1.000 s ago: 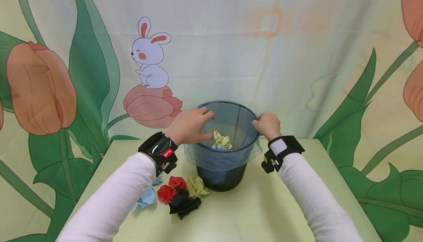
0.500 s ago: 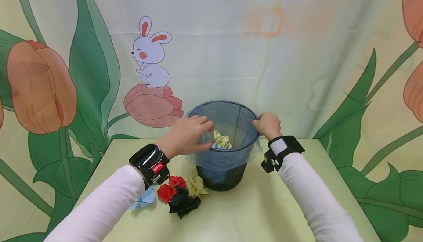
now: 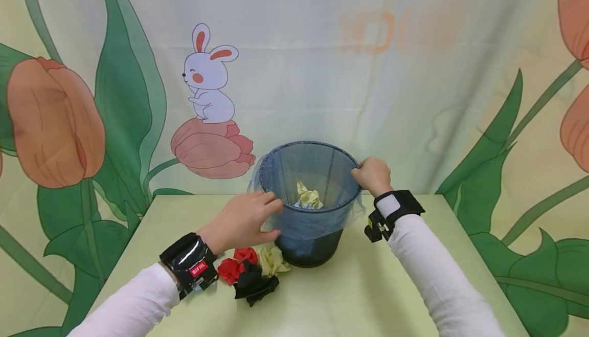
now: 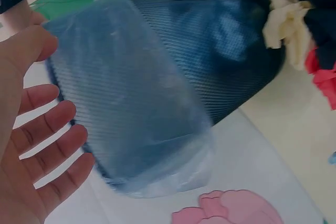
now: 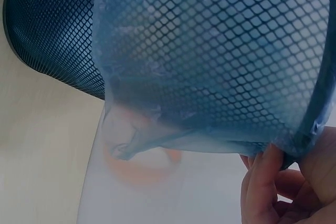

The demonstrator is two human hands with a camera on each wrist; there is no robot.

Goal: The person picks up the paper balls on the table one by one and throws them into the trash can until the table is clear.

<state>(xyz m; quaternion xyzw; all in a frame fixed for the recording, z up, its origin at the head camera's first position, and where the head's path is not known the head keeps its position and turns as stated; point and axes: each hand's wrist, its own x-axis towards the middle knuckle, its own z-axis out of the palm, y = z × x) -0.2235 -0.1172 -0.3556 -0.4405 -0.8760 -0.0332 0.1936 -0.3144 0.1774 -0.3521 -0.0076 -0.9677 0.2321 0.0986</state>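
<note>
A black mesh wastebasket (image 3: 309, 250) stands on the table, lined with a thin blue plastic bag (image 3: 303, 224) folded over its rim. Inside it lie crumpled yellow paper (image 3: 309, 196) and a bit of light blue paper. My right hand (image 3: 374, 174) grips the rim and bag at the right side; the right wrist view shows its fingers curled on the bag edge (image 5: 294, 156). Left of the basket, my left hand (image 3: 244, 220) hovers with spread, slightly bent fingers (image 4: 50, 129), holding nothing. Below it are red (image 3: 236, 265), black (image 3: 255, 285) and yellow (image 3: 272, 260) paper balls.
The pale table (image 3: 340, 296) runs back to a hanging printed cloth (image 3: 405, 71) with tulips and a rabbit. Light blue paper is mostly hidden under the left wrist strap (image 3: 190, 265). The loose paper balls sit close against the basket's left front.
My left hand has drawn away from the basket's left rim, moving left and down towards the loose paper balls. My right hand has kept its grip on the rim, and the basket has stayed put.
</note>
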